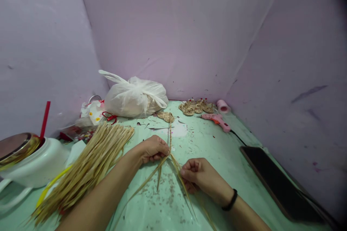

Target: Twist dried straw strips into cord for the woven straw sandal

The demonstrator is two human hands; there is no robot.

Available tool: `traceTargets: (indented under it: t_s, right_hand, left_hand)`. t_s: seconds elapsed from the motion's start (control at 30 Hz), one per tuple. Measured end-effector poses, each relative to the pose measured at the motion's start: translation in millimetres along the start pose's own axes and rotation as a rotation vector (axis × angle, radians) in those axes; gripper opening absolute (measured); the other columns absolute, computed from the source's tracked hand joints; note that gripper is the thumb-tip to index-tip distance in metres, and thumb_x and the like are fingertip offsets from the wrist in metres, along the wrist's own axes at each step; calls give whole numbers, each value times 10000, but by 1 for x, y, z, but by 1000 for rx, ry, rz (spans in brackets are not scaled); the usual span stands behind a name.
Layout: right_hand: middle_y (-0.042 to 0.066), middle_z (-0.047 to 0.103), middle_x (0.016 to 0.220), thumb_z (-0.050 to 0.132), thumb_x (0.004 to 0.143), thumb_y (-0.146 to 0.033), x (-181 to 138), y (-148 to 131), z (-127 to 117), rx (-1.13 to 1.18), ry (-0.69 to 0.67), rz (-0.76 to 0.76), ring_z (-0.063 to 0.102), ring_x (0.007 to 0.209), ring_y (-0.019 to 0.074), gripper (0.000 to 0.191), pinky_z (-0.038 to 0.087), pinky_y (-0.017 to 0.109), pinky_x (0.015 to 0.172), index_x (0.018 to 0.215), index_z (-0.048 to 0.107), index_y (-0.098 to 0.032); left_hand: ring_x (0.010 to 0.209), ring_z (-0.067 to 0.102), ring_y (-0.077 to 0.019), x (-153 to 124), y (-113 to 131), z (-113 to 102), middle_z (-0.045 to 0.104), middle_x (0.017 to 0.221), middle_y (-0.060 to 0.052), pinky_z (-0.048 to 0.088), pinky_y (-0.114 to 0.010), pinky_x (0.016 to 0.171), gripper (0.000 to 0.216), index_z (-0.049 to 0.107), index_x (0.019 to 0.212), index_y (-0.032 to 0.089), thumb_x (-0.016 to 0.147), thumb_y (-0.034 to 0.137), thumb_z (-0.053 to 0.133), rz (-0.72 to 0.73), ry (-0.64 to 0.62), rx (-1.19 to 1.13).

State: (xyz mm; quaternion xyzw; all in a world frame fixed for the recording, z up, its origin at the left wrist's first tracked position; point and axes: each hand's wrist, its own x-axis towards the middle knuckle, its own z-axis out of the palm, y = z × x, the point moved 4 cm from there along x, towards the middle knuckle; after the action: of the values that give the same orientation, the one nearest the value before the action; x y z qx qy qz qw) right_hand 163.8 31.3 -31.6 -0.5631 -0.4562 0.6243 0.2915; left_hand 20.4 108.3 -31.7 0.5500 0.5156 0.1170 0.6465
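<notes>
My left hand (pixel 155 148) is closed, its thumb and fingertips pinching the lower end of a thin straw-coloured braid (pixel 170 135). From there the braid runs straight away from me to a small coiled woven piece (pixel 165 116) on the table. Loose dry fibre strands (pixel 145 184) spread out toward me below the pinch. My right hand (pixel 200 176), with a black band at the wrist, has its fingers curled around strands on the right side. Its fingertips are partly hidden behind the thumb and palm.
A bundle of dry fibre strips (pixel 89 168) lies left, beside a white pot (pixel 48 160) with a lid. At the back are a knotted plastic bag (pixel 137 99) and woven pieces (pixel 193 107). A pink glue gun (pixel 218 120) and a dark phone-like slab (pixel 276 184) lie right.
</notes>
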Motion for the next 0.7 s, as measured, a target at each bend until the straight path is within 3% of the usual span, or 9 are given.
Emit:
traceTargets:
  t_s: [0.27,0.7]
  right_hand:
    - [-12,564,450,652,521,-318,1,5,1,86,-41,53,481,355,69,259,350,198,393,528,458,-147]
    - [-10,554,441,650,546,-291,1,7,-1,-13,-97,25,441,346,56,225,273,184,373,530,487,-138]
  left_hand:
    - [297,300,-36,2,-1,1,425,413,57,110,-181,305,124,518,547,143,510,246,576,20,-18,17]
    - [297,284,-35,1,1,1,418,409,56,96,-191,307,127,502,534,149,502,248,576,17,-39,-2]
